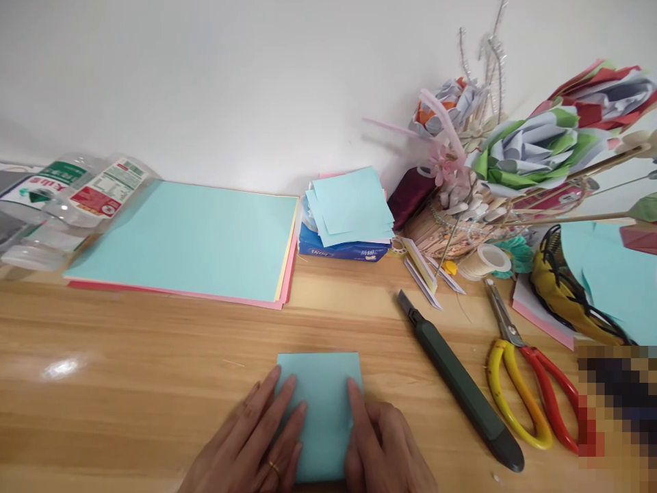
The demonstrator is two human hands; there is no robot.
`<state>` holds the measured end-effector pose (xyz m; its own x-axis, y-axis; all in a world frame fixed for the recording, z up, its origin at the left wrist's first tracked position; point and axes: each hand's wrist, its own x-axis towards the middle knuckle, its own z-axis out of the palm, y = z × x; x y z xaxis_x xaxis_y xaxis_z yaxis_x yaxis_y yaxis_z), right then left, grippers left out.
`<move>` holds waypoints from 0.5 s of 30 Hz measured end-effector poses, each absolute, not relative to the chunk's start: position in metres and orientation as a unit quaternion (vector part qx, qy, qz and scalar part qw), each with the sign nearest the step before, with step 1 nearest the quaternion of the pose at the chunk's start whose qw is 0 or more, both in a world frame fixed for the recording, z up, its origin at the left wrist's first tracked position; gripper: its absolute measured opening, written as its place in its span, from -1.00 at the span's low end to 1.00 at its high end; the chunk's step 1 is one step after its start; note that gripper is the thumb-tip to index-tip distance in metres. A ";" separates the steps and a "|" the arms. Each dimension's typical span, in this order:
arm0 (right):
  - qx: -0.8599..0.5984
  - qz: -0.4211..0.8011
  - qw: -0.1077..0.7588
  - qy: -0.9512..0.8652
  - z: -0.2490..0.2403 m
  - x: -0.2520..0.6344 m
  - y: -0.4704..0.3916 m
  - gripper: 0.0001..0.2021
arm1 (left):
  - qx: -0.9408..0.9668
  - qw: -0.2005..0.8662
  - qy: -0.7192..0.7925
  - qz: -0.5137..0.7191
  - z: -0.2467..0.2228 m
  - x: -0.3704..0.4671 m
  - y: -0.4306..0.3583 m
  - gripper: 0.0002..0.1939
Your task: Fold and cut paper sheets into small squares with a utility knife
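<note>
A small light blue piece of paper (326, 424) lies at the front of the wooden table, between my two hands. My left hand (251, 438), with a thin ring on one finger, lies flat on its left side, fingers stretched out and slightly apart. On the opposite edge, my right hand (380, 438) presses its index finger along the paper, with the thumb close by at the edge and the other fingers curled in. The lower edge of the paper is partly hidden. To the right of my right hand lies a dark green utility knife (462, 383), blade showing.
Scissors (513, 342) with yellow and red handles lie at right. Behind are a stack of coloured sheets (195, 239), blue squares (354, 205) on a tissue pack (343, 246), plastic bottles (97, 192), paper flowers (538, 147) and a spool (485, 261). A wall stands behind.
</note>
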<state>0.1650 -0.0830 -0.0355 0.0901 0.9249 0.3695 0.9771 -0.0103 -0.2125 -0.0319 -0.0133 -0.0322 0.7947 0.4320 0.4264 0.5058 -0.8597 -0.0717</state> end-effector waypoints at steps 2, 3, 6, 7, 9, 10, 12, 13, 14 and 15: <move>-0.709 -0.073 0.215 -0.668 -0.036 0.164 -0.082 -0.40 | -0.939 0.088 -0.260 -0.205 -0.034 -0.031 -0.014 -0.67; -0.709 -0.079 0.215 -0.667 -0.036 0.164 -0.082 -0.41 | -0.939 0.087 -0.263 -0.203 -0.034 -0.031 -0.015 -0.67; -0.709 -0.091 0.212 -0.666 -0.035 0.162 -0.081 -0.41 | -0.942 0.098 -0.253 -0.198 -0.035 -0.032 -0.015 -0.67; -0.710 -0.090 0.211 -0.665 -0.035 0.162 -0.081 -0.40 | -0.943 0.100 -0.251 -0.197 -0.035 -0.032 -0.015 -0.67; -0.713 -0.087 0.207 -0.665 -0.035 0.162 -0.081 -0.37 | -0.943 0.103 -0.249 -0.193 -0.034 -0.033 -0.015 -0.67; -0.713 -0.085 0.205 -0.665 -0.034 0.162 -0.081 -0.36 | -0.944 0.104 -0.247 -0.191 -0.034 -0.034 -0.015 -0.67; -0.713 -0.082 0.200 -0.667 -0.033 0.162 -0.081 -0.34 | -0.946 0.105 -0.244 -0.183 -0.033 -0.034 -0.015 -0.67; -0.713 -0.081 0.197 -0.668 -0.033 0.162 -0.081 -0.33 | -0.947 0.106 -0.244 -0.180 -0.033 -0.034 -0.015 -0.66; -0.713 -0.079 0.195 -0.669 -0.032 0.162 -0.082 -0.33 | -0.947 0.107 -0.243 -0.181 -0.032 -0.034 -0.014 -0.66; -0.713 -0.078 0.192 -0.670 -0.031 0.162 -0.082 -0.33 | -0.946 0.106 -0.246 -0.181 -0.031 -0.034 -0.014 -0.66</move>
